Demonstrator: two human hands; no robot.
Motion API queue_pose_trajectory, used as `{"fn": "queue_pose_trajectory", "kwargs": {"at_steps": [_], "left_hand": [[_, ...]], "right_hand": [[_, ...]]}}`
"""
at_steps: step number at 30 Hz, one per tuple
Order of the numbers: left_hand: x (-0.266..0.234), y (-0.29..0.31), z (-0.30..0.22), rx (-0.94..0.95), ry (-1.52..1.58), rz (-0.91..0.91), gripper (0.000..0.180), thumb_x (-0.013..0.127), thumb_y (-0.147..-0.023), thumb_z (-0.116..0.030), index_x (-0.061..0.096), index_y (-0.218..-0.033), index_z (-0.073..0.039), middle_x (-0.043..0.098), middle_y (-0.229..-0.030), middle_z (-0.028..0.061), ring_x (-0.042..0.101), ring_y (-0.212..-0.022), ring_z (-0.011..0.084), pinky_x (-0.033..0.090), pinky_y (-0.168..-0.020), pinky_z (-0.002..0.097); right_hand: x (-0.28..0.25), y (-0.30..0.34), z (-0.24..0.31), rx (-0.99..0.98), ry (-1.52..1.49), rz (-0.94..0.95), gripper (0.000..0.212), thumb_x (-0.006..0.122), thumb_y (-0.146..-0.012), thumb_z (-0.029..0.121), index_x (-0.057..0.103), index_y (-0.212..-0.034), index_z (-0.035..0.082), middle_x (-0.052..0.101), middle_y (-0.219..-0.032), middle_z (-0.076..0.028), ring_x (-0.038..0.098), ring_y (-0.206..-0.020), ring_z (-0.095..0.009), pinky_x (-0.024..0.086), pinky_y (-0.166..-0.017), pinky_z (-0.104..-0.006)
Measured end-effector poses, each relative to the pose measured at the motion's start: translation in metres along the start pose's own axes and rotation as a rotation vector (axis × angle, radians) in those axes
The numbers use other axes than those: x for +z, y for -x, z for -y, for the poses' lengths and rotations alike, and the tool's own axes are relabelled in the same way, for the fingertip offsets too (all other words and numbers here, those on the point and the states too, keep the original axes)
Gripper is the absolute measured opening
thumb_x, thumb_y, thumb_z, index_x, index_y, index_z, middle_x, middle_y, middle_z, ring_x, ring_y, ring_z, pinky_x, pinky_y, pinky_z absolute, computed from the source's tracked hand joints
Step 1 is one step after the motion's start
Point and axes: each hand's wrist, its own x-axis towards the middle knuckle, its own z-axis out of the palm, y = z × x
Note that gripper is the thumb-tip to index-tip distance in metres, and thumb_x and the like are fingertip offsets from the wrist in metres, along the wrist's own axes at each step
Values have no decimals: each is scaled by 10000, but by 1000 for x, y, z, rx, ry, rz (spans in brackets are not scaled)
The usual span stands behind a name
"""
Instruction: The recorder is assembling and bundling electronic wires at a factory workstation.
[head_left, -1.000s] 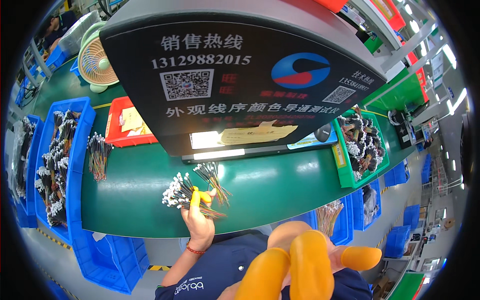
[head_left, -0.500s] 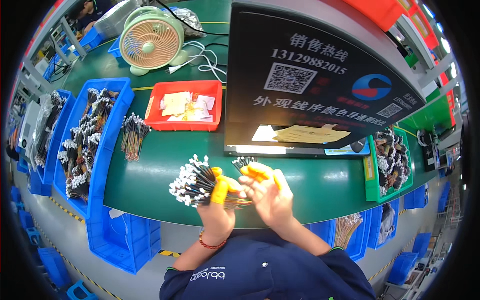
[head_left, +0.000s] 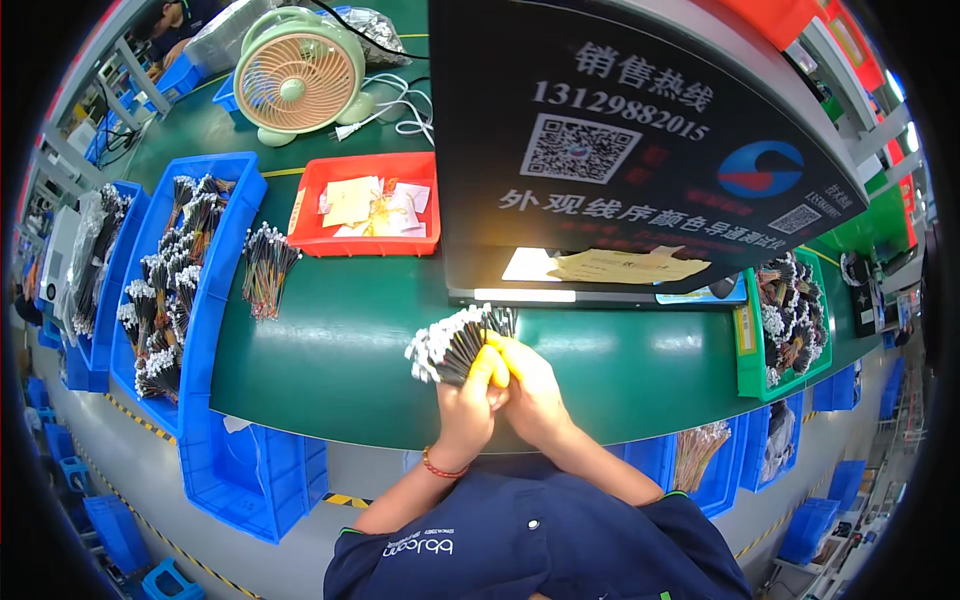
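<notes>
Across the middle, a glossy green worktop [head_left: 330, 375] with a curved front edge; at upper left, a co-worker [head_left: 183, 18] in dark clothing beyond it; below, grey floor [head_left: 372, 470] with black-and-yellow striped tape [head_left: 350, 500].

At far left, a blue bin [head_left: 128, 245] with dark wires and clear plastic; next, a long blue bin [head_left: 208, 300] heaped with white-ended wires; just beside, a loose wire bunch [head_left: 270, 275] flat on the worktop. Farther back, a pale green fan [head_left: 297, 85] with peach grille; nearer, a red tray [head_left: 365, 248] of paper slips. Then a large black cabinet [head_left: 480, 200], looming over the back and blocking the view behind, with torn yellowish paper [head_left: 635, 266] on its lower part. To the right, a green bin [head_left: 757, 384] full of white-ended wires.

Before the cabinet, above the worktop, a thick wire bundle [head_left: 452, 345], tilted to the upper left, fanned into white connector ends over black strands. Left hand [head_left: 467, 420] clamped around it; right hand [head_left: 535, 395] together with the left, yellow finger covers on both, right grip too hidden to tell
</notes>
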Motion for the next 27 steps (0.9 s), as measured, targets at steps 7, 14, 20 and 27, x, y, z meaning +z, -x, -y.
{"fn": "queue_pose_trajectory", "kwargs": {"at_steps": [7, 14, 20, 27], "left_hand": [[-18, -4, 6, -169, -2, -17, 105, 492, -825, -58, 514, -925, -37, 498, -600, 40, 442, -426, 99, 359, -357, 204], [-7, -7, 3, -234, 79, -161, 130, 505, -819, -42, 517, -948, -29, 552, -698, 56, 538, -549, 113, 448, -417, 209], [-15, -7, 3, -271, 61, -100, 158, 502, -827, -57, 511, -977, -12, 582, -793, 84, 567, -601, 122, 478, -450, 214], [-13, -6, 5, -240, 35, -101, 105, 507, -831, -78, 547, -902, -12, 579, -706, 64, 505, -487, 96, 452, -422, 234]], "right_hand": [[-13, -9, 24, -122, 452, 55, 154, 505, -819, 24, 513, -965, -25, 561, -778, -88, 544, -612, -126, 465, -533, -248], [-18, -20, 28, -168, 499, 6, 102, 533, -813, 84, 525, -851, -11, 527, -670, -55, 458, -472, -88, 393, -421, -208], [-19, -29, 42, 132, 259, -13, 143, 551, -813, 169, 563, -786, 29, 508, -605, -7, 432, -465, -51, 352, -408, -180], [-24, -30, 40, 168, 131, -35, 160, 521, -823, 167, 545, -780, 14, 504, -612, -26, 416, -427, -57, 345, -379, -176]]}}
